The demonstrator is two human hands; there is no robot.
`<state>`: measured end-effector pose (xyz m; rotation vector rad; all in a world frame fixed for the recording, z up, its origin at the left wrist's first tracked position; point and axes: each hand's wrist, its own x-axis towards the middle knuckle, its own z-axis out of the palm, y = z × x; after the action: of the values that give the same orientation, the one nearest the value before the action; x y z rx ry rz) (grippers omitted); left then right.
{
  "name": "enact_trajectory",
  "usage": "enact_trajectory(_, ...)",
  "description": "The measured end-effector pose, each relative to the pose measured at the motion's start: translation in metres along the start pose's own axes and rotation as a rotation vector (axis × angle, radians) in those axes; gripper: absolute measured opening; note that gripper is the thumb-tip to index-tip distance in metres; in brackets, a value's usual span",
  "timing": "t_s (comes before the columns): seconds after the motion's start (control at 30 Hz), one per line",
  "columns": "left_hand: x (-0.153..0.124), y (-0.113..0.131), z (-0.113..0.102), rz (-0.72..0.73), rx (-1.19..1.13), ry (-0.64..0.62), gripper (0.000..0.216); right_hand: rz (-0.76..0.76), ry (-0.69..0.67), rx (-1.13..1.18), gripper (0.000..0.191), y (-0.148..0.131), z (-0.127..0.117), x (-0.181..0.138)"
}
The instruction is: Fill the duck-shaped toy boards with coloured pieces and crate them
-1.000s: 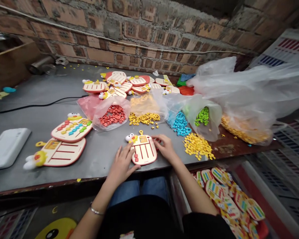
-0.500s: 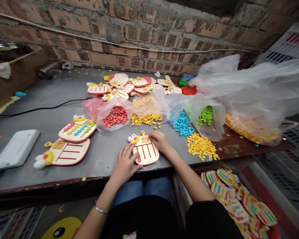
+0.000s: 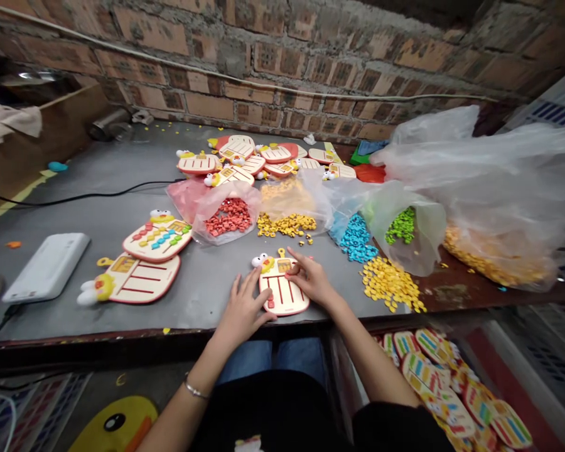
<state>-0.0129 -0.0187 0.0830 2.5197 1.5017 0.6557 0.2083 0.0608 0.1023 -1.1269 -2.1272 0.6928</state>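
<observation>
A cream, red-edged duck-headed board (image 3: 292, 298) with long slots lies flat before me. Red beads (image 3: 270, 300) sit at the lower end of its left slot. My left hand (image 3: 247, 304) rests along the board's left side, fingers spread, one fingertip beside those beads. Over the upper right of the board, my right hand (image 3: 313, 279) pinches a small red bead near the slots' top, its index finger raised. Beyond the board, bags hold red beads (image 3: 230, 216), yellow beads (image 3: 287, 225), blue beads (image 3: 358, 238) and green beads (image 3: 400, 226).
A bead-filled duck board (image 3: 157, 238) overlaps an unfilled one (image 3: 145, 282) on the left, near a white power bank (image 3: 47, 267). Several boards (image 3: 238, 147) are piled at the back. Loose yellow pieces (image 3: 390, 282) lie at right. Below, a bin holds finished-looking colourful boards (image 3: 447, 389).
My right hand has moved from the board's upper right corner down and left to the slots' top. Another red bead shows near my left fingertip. The view has shifted slightly.
</observation>
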Motion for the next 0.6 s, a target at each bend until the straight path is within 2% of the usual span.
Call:
enact_trajectory(0.17,0.0,-0.003,0.001,-0.007,-0.07,0.024,0.04,0.037,0.017,0.005,0.067,-0.011,0.016,0.011)
enact_trajectory(0.27,0.0,-0.004,0.002,0.001,-0.098,0.016,0.047,-0.02,-0.035,0.041,0.057,-0.015,0.025,0.013)
enact_trajectory(0.43,-0.001,-0.003,0.003,-0.019,-0.091,0.015,0.059,-0.137,-0.141,-0.065,0.038,-0.023,0.033,0.014)
enact_trajectory(0.53,-0.002,-0.002,0.003,-0.039,-0.074,0.045,0.062,-0.202,-0.237,0.034,0.032,-0.03,0.028,0.012)
enact_trajectory(0.6,-0.003,0.0,0.001,-0.046,-0.059,0.06,0.06,-0.145,-0.164,0.189,0.029,-0.037,0.018,0.007)
